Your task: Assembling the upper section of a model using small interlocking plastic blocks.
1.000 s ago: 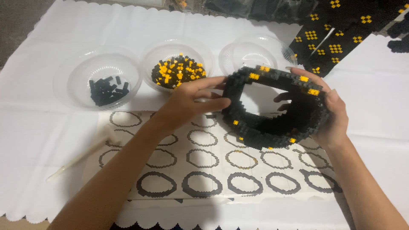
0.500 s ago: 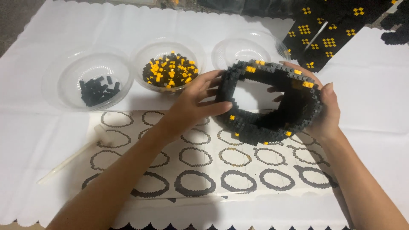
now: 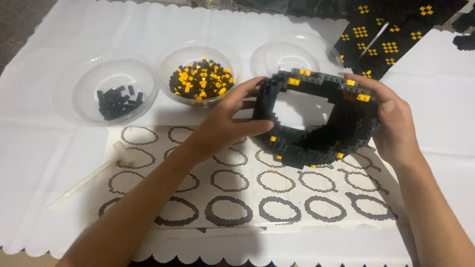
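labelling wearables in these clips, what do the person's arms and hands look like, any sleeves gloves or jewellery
Both arms are bare as far up as the head view shows: no sleeves come into the picture. The left hand and right hand wear no gloves, and no rings, watch, bracelets or markings show on the sides facing the camera. Fingernails look short and unpainted.
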